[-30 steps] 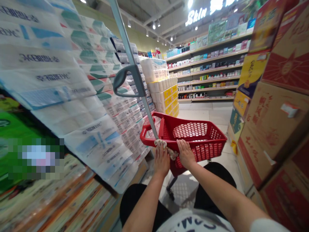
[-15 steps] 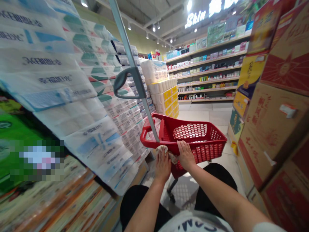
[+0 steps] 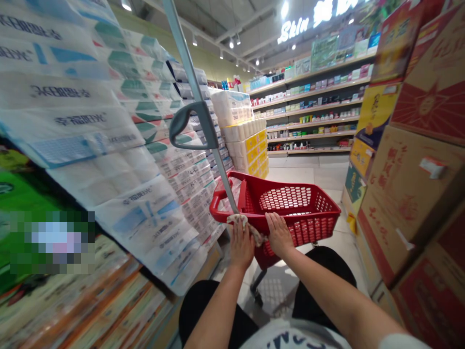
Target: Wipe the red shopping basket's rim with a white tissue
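Supermarket aisle, me standing in it looking down. Pale tiled floor runs ahead, ceiling spotlights overhead, lit "Skin" sign top R. Far shelving holds rows of small boxes + bottles, too small to read. L side: high wall of plastic-wrapped toilet roll packs, yellow-banded packs further along. Lower L: green pack w/ pixelated patch, blurred stacked goods below it. R side: cardboard cartons stacked high, red + yellow print.

Red plastic basket trolley right in front of me, on casters, one wheel showing underneath. Oval-hole mesh floor visible inside. Long grey pole w/ loop handle rises from its near L corner, lower end at the rim.

Mottled beige cloth lies over near rim, btwn my hands. L grip flat on cloth, pressing it to rim; can't tell if fingers actually clenched on it. R grip released, fingers spread on rim, just beside cloth's end. My black shorts + white top at bottom of view.
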`<move>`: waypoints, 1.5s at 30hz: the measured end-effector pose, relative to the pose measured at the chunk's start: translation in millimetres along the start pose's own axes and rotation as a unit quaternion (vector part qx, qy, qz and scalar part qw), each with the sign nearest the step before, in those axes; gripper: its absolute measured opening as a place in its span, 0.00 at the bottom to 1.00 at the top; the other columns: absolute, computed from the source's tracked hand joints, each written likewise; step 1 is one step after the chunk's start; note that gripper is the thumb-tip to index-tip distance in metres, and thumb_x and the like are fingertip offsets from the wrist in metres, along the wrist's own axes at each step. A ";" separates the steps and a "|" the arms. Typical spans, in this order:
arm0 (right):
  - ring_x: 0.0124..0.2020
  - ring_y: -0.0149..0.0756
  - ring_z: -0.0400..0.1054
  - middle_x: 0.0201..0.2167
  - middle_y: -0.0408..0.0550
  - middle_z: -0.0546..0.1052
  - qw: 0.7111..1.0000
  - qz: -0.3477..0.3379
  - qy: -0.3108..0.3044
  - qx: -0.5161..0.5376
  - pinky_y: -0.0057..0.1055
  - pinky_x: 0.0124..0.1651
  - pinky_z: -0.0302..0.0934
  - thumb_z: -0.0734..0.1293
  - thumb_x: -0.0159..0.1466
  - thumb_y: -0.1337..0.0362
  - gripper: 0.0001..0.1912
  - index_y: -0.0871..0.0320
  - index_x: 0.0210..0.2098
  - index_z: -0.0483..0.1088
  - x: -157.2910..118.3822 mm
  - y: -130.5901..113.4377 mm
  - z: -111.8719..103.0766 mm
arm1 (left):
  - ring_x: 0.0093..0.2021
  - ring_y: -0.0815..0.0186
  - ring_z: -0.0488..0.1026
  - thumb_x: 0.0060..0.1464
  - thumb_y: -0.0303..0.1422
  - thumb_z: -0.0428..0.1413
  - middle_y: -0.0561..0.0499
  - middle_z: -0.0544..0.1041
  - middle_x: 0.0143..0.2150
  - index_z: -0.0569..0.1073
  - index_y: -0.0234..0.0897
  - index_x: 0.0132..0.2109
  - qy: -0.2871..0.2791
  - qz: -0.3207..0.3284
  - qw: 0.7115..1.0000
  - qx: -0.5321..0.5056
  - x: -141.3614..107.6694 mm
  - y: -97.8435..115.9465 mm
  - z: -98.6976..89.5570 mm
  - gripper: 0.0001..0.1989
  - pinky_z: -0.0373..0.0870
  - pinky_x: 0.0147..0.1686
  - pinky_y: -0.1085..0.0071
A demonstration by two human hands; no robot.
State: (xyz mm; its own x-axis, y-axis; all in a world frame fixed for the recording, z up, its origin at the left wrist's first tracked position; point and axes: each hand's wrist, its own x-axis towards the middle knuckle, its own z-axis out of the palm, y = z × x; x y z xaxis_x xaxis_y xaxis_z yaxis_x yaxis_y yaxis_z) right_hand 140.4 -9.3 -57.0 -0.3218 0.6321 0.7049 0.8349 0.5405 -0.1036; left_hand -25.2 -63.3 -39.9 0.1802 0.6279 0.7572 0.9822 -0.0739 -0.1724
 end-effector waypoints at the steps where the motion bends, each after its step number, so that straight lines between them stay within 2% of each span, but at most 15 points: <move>1: 0.66 0.47 0.45 0.63 0.57 0.58 1.000 0.002 0.002 0.001 0.48 0.66 0.42 0.58 0.56 0.74 0.39 0.66 0.67 0.44 -0.2 -0.3 -0.1 | 0.69 0.49 0.39 0.59 0.31 0.48 0.33 0.43 0.70 0.46 0.27 0.67 0.006 -0.009 1.000 -0.001 3.1 -0.4 -1.2 0.33 0.53 0.63 0.48; 4: 0.67 0.46 0.44 0.63 0.56 0.58 1.000 0.011 0.006 0.003 0.48 0.67 0.42 0.57 0.56 0.75 0.39 0.66 0.67 0.44 -0.6 -1.2 0.6 | 0.69 0.49 0.40 0.60 0.31 0.48 0.34 0.44 0.70 0.45 0.28 0.68 0.002 -0.006 1.000 0.000 8.4 1.0 -3.1 0.33 0.53 0.63 0.48; 9: 0.66 0.46 0.45 0.63 0.56 0.59 1.000 0.005 0.005 0.001 0.47 0.67 0.42 0.57 0.57 0.75 0.38 0.66 0.66 0.46 -0.8 -0.5 1.0 | 0.69 0.52 0.43 0.60 0.32 0.48 0.39 0.49 0.69 0.50 0.32 0.67 -0.013 0.039 0.999 0.006 7.7 4.0 -1.9 0.30 0.53 0.64 0.53; 14: 0.66 0.46 0.45 0.63 0.56 0.59 1.000 0.007 0.008 0.004 0.47 0.67 0.41 0.58 0.57 0.74 0.38 0.65 0.66 0.46 -1.2 0.6 -0.3 | 0.70 0.52 0.41 0.58 0.29 0.48 0.40 0.47 0.70 0.52 0.30 0.66 -0.009 0.045 0.999 0.028 21.0 6.7 -7.0 0.30 0.52 0.64 0.52; 19: 0.67 0.45 0.44 0.63 0.55 0.59 1.000 0.008 0.003 0.003 0.46 0.67 0.41 0.57 0.58 0.74 0.35 0.66 0.65 0.50 -1.3 0.1 -0.6 | 0.69 0.55 0.44 0.58 0.29 0.47 0.46 0.48 0.70 0.54 0.33 0.66 -0.023 0.100 0.994 0.045 25.2 11.3 -10.9 0.29 0.54 0.64 0.57; 24: 0.67 0.45 0.44 0.63 0.55 0.59 1.000 0.010 0.001 0.002 0.46 0.67 0.41 0.56 0.58 0.74 0.34 0.66 0.65 0.51 -1.3 -0.1 -0.2 | 0.69 0.54 0.43 0.58 0.30 0.48 0.41 0.45 0.70 0.50 0.30 0.67 -0.036 0.070 0.996 0.052 34.2 11.8 -12.8 0.31 0.52 0.65 0.56; 29: 0.67 0.44 0.43 0.64 0.54 0.58 1.000 0.009 -0.001 0.010 0.46 0.67 0.41 0.56 0.59 0.73 0.34 0.65 0.66 0.49 -2.1 0.7 0.6 | 0.70 0.55 0.41 0.57 0.28 0.47 0.46 0.43 0.71 0.51 0.33 0.67 -0.041 0.131 0.989 0.049 34.2 17.0 -13.1 0.31 0.54 0.64 0.58; 35: 0.67 0.44 0.44 0.64 0.54 0.59 1.000 0.009 0.004 0.012 0.46 0.67 0.40 0.56 0.60 0.73 0.34 0.65 0.66 0.49 -2.9 1.6 3.6 | 0.70 0.52 0.40 0.59 0.28 0.45 0.41 0.47 0.70 0.48 0.29 0.68 -0.022 0.055 0.997 0.055 44.6 20.4 -18.6 0.31 0.52 0.64 0.51; 41: 0.67 0.44 0.43 0.64 0.54 0.58 1.000 0.000 0.003 0.013 0.46 0.67 0.41 0.56 0.59 0.74 0.38 0.64 0.67 0.44 -2.8 1.5 1.2 | 0.70 0.56 0.41 0.58 0.28 0.46 0.46 0.48 0.70 0.48 0.33 0.68 -0.032 0.119 0.991 0.051 30.7 18.8 -11.4 0.32 0.50 0.65 0.55; 45: 0.67 0.43 0.43 0.65 0.54 0.57 1.000 -0.008 -0.004 0.010 0.46 0.67 0.41 0.57 0.57 0.75 0.41 0.63 0.68 0.41 -0.5 3.1 1.1 | 0.70 0.54 0.40 0.58 0.31 0.47 0.45 0.48 0.70 0.46 0.33 0.68 -0.043 0.093 0.994 0.044 36.9 12.2 -10.6 0.33 0.47 0.66 0.52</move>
State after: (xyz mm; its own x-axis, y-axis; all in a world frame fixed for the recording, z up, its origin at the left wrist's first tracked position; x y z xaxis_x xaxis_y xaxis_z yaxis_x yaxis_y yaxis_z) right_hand 142.6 -7.3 -58.4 -0.3381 0.6284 0.7006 0.8204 0.5615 -0.1077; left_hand -6.0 -49.3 -7.4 0.3489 0.6735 0.6517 0.9236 -0.1292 -0.3609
